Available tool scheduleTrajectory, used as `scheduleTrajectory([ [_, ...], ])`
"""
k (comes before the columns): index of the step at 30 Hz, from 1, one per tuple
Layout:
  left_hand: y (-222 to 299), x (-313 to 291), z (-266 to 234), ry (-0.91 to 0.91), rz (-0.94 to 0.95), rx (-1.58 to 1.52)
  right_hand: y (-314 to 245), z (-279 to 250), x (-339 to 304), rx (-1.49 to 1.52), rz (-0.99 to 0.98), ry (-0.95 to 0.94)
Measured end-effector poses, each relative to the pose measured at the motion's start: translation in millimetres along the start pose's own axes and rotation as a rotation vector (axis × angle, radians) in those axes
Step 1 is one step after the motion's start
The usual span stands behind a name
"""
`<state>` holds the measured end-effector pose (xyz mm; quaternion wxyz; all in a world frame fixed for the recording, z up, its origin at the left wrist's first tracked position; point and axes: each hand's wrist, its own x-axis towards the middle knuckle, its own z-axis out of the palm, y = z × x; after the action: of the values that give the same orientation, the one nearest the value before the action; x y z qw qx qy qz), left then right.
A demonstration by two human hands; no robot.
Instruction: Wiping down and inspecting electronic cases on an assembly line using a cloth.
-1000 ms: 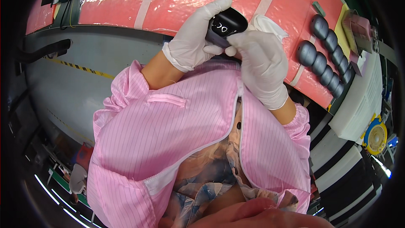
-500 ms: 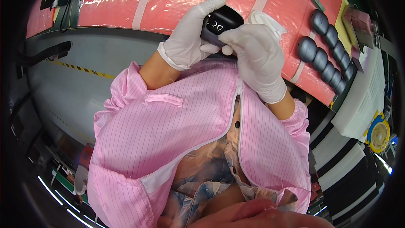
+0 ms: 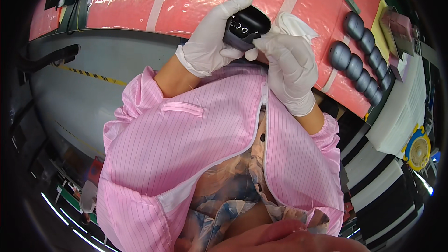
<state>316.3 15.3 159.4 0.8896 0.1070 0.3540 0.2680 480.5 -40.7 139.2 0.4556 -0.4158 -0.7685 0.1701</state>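
My left hand (image 3: 210,39), in a white glove, is wrapped round a dark earbud charging case (image 3: 239,42). The case's lid is raised, showing a glossy black inside with bright curved marks or reflections. My right hand (image 3: 293,60), also gloved in white, has its fingertips pinched together at the right edge of the case. Whatever may be between those fingertips is hidden. Just beyond the right hand, a crumpled white cloth (image 3: 298,27) lies on the red table mat (image 3: 205,2).
Two rows of rounded dark grey cases (image 3: 353,67) stand at the right of the mat, beside a small green block (image 3: 352,4). Farther right are white foam trays (image 3: 396,107) and a yellow-and-blue fan (image 3: 417,148). A black curved bar (image 3: 56,60) juts in at the left.
My right hand has shifted slightly right, from the front of the case to its right edge, uncovering more of the front. The left hand and case have barely moved.
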Motion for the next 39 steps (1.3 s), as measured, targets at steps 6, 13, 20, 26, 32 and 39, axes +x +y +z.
scheduleTrajectory([
  [6, -1, 4, -12, 0.003, -0.007, -0.084, 6, -7, -1, -0.025, 0.023, -0.07],
  [13, 1, 5, -11, 0.013, 0.007, -0.067, 8, -10, 10, 0.278, 0.313, 0.272],
  [20, 1, 6, -15, -0.05, -0.052, -0.181, -7, -2, 17, 0.089, 0.14, -0.133],
  [26, 0, 5, -9, 0.041, -0.003, -0.066, -15, -3, 21, -0.09, 0.032, -0.06],
  [32, -3, 8, -11, -0.02, -0.018, -0.152, -8, -7, 14, -0.118, 0.024, -0.049],
  [39, -2, 5, -12, -0.074, -0.007, -0.05, 11, 1, 9, -0.051, 0.051, 0.112],
])
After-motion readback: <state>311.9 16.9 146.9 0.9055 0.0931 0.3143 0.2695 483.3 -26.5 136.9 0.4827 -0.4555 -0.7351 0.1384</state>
